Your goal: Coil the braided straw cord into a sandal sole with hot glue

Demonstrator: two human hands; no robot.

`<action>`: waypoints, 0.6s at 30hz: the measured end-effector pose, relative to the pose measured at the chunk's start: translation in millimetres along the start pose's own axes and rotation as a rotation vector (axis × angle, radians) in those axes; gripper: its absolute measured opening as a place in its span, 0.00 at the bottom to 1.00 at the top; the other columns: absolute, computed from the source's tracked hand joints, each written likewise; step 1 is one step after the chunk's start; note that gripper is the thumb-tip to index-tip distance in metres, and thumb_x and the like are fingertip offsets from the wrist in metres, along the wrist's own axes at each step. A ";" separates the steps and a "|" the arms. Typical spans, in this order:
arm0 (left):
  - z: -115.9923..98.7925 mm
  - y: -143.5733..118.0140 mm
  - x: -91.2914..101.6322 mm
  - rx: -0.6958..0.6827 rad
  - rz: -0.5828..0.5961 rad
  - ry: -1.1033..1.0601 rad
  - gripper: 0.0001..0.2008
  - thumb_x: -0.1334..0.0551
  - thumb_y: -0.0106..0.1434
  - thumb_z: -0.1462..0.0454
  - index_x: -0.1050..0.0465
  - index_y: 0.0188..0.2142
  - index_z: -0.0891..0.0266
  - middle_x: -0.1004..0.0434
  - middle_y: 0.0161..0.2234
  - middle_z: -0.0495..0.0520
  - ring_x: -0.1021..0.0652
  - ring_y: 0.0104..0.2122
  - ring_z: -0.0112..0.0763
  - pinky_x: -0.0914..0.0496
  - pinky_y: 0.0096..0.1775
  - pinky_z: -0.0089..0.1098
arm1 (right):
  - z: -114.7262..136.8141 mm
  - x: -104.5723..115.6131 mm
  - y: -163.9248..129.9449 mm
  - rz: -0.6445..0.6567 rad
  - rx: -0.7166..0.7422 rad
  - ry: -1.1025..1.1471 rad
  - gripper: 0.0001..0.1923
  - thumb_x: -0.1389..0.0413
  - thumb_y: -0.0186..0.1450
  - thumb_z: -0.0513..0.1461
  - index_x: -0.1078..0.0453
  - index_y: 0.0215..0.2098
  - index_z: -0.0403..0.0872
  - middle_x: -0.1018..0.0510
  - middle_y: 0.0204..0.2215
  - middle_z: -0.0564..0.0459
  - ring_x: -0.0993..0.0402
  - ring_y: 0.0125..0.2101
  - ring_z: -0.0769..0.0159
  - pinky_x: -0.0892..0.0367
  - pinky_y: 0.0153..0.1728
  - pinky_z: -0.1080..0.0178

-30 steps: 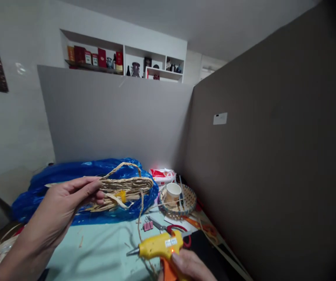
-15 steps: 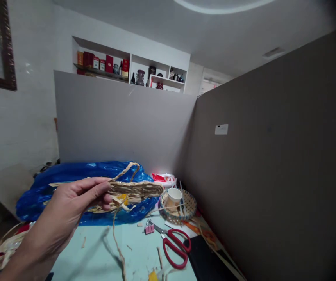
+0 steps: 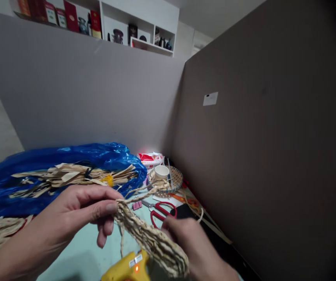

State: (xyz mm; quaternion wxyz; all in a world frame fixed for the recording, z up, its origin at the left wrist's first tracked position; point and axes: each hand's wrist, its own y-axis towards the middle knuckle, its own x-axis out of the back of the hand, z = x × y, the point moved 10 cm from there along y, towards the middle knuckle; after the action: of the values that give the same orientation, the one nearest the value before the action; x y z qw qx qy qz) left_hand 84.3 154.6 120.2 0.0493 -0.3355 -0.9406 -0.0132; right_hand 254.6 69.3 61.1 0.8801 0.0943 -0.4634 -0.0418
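Note:
My left hand [image 3: 81,216] pinches one end of a flat piece of coiled straw rope [image 3: 153,240], its rows lying side by side. A loose twisted end of rope runs from the pinch towards the back right, and another strand hangs below. My right hand [image 3: 195,244] is at the piece's right side, slightly blurred, with curled fingers partly hidden; whether it grips the piece cannot be made out. Beneath the piece, a yellow glue gun [image 3: 128,267] with a lit orange light is at the lower edge. Red-handled scissors [image 3: 162,210] lie just beyond.
A blue plastic bag [image 3: 68,150] with straw strips [image 3: 68,173] lies at the back left. A woven basket [image 3: 176,179] holds a white cup [image 3: 162,171]. Nearby are a pink binder clip [image 3: 136,205] and orange-handled scissors [image 3: 190,201]. Grey partitions [image 3: 97,93] rise behind and right.
My right hand has come into view beside the straw piece. The left hand has brought the piece lower and turned it. The view has tilted down, showing more of the glue gun.

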 end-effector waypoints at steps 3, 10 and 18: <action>10.8 2.3 -10.2 0.039 0.031 0.043 0.13 0.28 0.55 0.49 0.16 0.30 0.55 0.21 0.18 0.48 0.21 0.17 0.29 0.28 0.20 0.23 | 12.0 74.1 -7.1 -0.352 0.028 0.086 0.18 0.58 0.77 0.46 0.31 0.40 0.47 0.24 0.31 0.52 0.29 0.30 0.65 0.35 0.33 0.64; 26.9 6.6 -28.2 0.103 0.104 0.166 0.15 0.30 0.56 0.46 0.15 0.30 0.53 0.20 0.18 0.49 0.22 0.15 0.32 0.27 0.20 0.27 | 83.1 92.7 -18.0 -0.345 0.582 0.110 0.10 0.45 0.73 0.34 0.26 0.50 0.40 0.20 0.42 0.48 0.27 0.43 0.61 0.37 0.53 0.52; 37.7 11.9 -35.2 0.154 0.138 0.145 0.15 0.31 0.58 0.47 0.15 0.30 0.54 0.21 0.15 0.48 0.23 0.17 0.32 0.27 0.28 0.28 | 75.7 76.6 -26.6 -0.435 0.675 -0.027 0.14 0.51 0.72 0.29 0.22 0.41 0.38 0.22 0.31 0.49 0.34 0.33 0.63 0.37 0.44 0.52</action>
State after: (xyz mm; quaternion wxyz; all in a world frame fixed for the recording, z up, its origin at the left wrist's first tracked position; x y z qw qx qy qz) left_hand 115.8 143.9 79.0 0.1435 -0.3928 -0.9076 0.0386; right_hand 236.1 21.3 159.3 0.7641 0.4734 -0.4319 -0.0739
